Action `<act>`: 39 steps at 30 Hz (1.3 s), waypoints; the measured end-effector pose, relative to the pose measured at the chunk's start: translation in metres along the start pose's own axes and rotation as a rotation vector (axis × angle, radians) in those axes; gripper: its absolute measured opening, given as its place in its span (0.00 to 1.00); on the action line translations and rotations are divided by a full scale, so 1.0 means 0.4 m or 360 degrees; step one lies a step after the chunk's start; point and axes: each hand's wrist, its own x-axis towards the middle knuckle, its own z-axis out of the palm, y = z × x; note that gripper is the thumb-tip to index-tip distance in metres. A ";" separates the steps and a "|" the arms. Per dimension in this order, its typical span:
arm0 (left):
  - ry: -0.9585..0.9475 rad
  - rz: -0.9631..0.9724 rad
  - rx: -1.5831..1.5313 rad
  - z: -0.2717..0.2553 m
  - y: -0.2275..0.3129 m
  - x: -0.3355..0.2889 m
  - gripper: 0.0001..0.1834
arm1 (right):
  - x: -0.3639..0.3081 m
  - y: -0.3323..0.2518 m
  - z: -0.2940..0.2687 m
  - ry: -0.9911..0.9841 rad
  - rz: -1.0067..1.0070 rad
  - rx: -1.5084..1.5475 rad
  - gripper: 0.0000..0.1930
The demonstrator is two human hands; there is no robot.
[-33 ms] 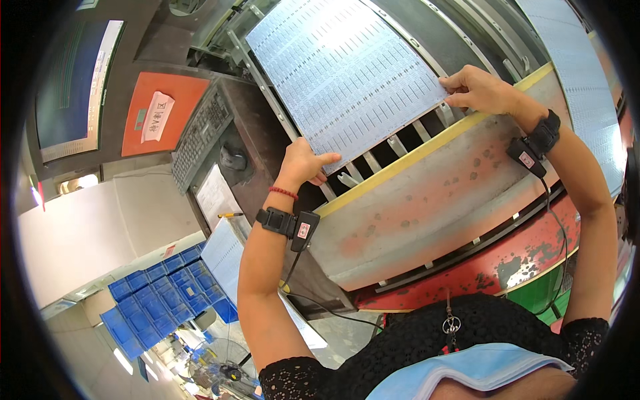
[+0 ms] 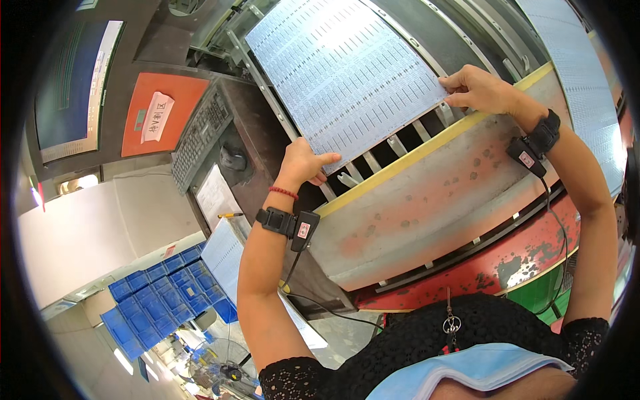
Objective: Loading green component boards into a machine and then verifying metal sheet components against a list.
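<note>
A large, flat, pale blue circuit board panel (image 2: 360, 80) with rows of dark slots and fine dots lies across metal rails inside the machine. At its near left corner is my left hand (image 2: 305, 163), thumb on top and fingers curled beneath the edge. My right hand (image 2: 481, 91) pinches the near right corner between thumb and fingers. Bright light glares off the far part of the panel. Below the near edge, metal clips (image 2: 397, 145) stand out of a dark slot, behind the yellow-edged front cover (image 2: 427, 200) of the machine.
Left of the machine are a keyboard (image 2: 202, 127), a mouse (image 2: 233, 157), an orange folder (image 2: 160, 113) and a monitor (image 2: 77, 87). Another stack of similar panels (image 2: 577, 87) stands at the right. Blue bins (image 2: 160, 303) fill the lower left. Cables hang from both wrist straps.
</note>
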 end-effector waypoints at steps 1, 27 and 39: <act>-0.0011 -0.0043 0.0030 0.001 0.006 0.000 0.24 | -0.001 0.003 -0.004 -0.0003 0.0009 0.0008 0.21; -0.0183 0.0330 0.1478 0.103 0.185 0.136 0.69 | 0.023 -0.011 0.012 -0.0073 0.0183 -0.0080 0.17; -0.0245 0.0407 0.1592 0.106 0.169 0.177 0.65 | 0.041 -0.017 0.021 -0.0074 0.0113 -0.0005 0.17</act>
